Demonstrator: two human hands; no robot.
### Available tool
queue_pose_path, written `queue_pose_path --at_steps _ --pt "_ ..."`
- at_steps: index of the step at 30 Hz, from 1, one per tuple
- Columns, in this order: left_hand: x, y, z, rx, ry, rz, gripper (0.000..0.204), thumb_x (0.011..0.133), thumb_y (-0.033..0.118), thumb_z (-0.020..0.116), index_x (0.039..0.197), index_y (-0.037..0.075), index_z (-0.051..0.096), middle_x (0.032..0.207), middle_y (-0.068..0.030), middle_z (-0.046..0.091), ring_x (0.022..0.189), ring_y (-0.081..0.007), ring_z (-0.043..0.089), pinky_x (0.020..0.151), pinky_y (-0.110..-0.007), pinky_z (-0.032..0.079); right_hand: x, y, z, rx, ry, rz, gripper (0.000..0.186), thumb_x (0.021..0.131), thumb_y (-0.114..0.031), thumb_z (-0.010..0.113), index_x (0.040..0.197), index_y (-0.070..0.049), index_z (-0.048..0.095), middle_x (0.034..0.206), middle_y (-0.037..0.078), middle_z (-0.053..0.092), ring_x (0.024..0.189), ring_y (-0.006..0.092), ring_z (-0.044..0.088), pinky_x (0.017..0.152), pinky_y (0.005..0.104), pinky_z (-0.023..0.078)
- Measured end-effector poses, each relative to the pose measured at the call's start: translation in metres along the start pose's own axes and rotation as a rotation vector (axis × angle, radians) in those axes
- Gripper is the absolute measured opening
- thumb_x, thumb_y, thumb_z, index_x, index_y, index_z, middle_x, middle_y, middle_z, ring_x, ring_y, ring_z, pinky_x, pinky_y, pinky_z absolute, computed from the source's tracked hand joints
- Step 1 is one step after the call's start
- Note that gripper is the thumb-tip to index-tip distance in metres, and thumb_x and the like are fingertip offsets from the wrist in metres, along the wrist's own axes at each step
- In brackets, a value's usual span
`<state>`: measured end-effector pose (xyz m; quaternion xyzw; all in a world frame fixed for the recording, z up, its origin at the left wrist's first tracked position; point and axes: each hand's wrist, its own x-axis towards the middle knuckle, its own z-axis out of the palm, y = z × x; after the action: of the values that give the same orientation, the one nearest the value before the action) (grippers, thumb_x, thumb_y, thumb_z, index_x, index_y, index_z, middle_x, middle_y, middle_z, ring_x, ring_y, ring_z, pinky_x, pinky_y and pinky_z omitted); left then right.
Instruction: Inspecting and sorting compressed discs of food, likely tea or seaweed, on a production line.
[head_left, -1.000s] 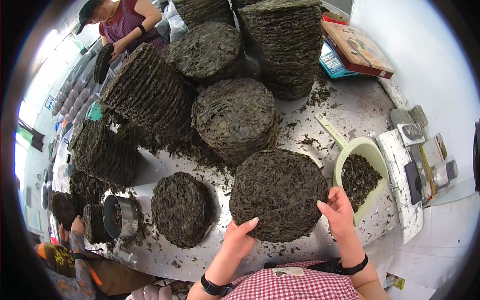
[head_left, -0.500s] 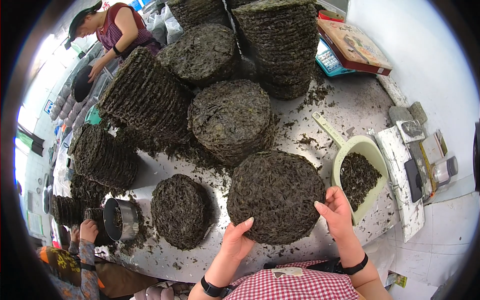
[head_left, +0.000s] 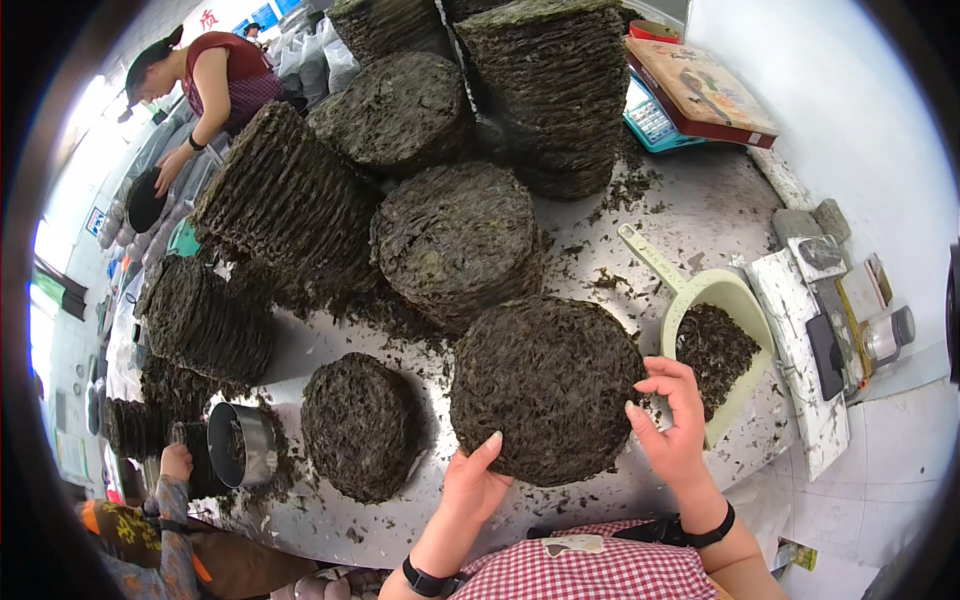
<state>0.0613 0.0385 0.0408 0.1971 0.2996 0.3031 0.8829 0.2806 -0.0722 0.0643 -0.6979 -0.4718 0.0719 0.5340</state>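
Note:
A dark round cake of dried seaweed (head_left: 545, 390) is in front of me, tilted a little above the metal table. My left hand (head_left: 478, 487) grips its lower left edge, thumb on top and the other fingers hidden beneath. At the right edge, my right hand (head_left: 675, 420) has thumb and fingers apart, the tips against or very near the rim. To the left lies a small stack of similar round seaweed cakes (head_left: 360, 428). Just beyond the cake stands a thicker stack (head_left: 455, 235).
Taller seaweed stacks (head_left: 545, 95) fill the back. Right of my hands lies a pale green dustpan (head_left: 672, 325) holding seaweed scraps. A metal ring-shaped container (head_left: 258, 448) stands left, beside a co-worker's hand (head_left: 176, 461). A flat box (head_left: 700, 90) rests on a blue calculator (head_left: 650, 118).
My right hand has loosened, its fingers spreading away from the cake's edge. My left hand keeps its grip. One co-worker at the far left has shifted the dark round piece downward.

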Motion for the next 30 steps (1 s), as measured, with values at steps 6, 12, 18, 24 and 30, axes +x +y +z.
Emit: queue_pose_path --at_steps 6,12,18,24,30 --pt "-0.002 0.0 -0.004 -0.02 -0.048 -0.003 0.044 0.092 0.008 0.054 0.134 0.007 0.039 0.13 -0.0119 0.051 0.119 -0.0285 0.051 0.098 -0.049 0.044 -0.005 0.003 -0.001 -0.011 0.018 0.013 0.026 0.078 -0.009 0.07 0.099 -0.003 0.056 0.115 0.016 0.054 0.096 0.0257 0.056 0.086 0.0344 0.045" --pt "-0.006 -0.002 -0.007 0.013 -0.01 0.015 0.045 0.091 0.01 0.057 0.133 0.008 0.041 0.126 -0.0124 0.054 0.117 -0.0298 0.054 0.096 -0.049 0.047 -0.018 0.013 0.002 0.301 -0.018 0.228 0.029 0.084 -0.008 0.066 0.107 -0.003 0.049 0.116 0.014 0.054 0.088 0.015 0.054 0.081 0.0294 0.045" --pt "-0.006 0.03 -0.02 0.105 0.235 0.257 0.045 0.084 0.0 0.058 0.127 0.001 0.045 0.122 -0.0143 0.055 0.107 -0.0293 0.058 0.092 -0.049 0.049 -0.014 0.014 0.001 0.485 -0.063 0.284 0.03 0.085 -0.007 0.064 0.109 -0.003 0.047 0.115 0.012 0.055 0.087 0.0136 0.058 0.08 0.0278 0.045" --pt "-0.068 0.127 -0.113 0.349 0.58 0.695 0.048 0.085 0.01 0.065 0.127 -0.001 0.045 0.121 -0.014 0.055 0.106 -0.0265 0.056 0.092 -0.042 0.048 -0.012 0.028 -0.007 0.323 -0.137 0.278 0.026 0.084 -0.006 0.064 0.107 -0.002 0.052 0.105 0.008 0.059 0.082 0.0119 0.059 0.074 0.0273 0.047" --pt "-0.095 0.134 -0.154 1.149 0.88 0.886 0.063 0.083 0.002 0.063 0.139 -0.002 0.034 0.133 -0.0166 0.048 0.122 -0.0276 0.048 0.104 -0.037 0.036 -0.006 0.027 -0.008 0.028 -0.144 0.227 0.018 0.079 -0.003 0.066 0.095 -0.001 0.06 0.089 0.008 0.058 0.072 0.0146 0.058 0.066 0.027 0.047"
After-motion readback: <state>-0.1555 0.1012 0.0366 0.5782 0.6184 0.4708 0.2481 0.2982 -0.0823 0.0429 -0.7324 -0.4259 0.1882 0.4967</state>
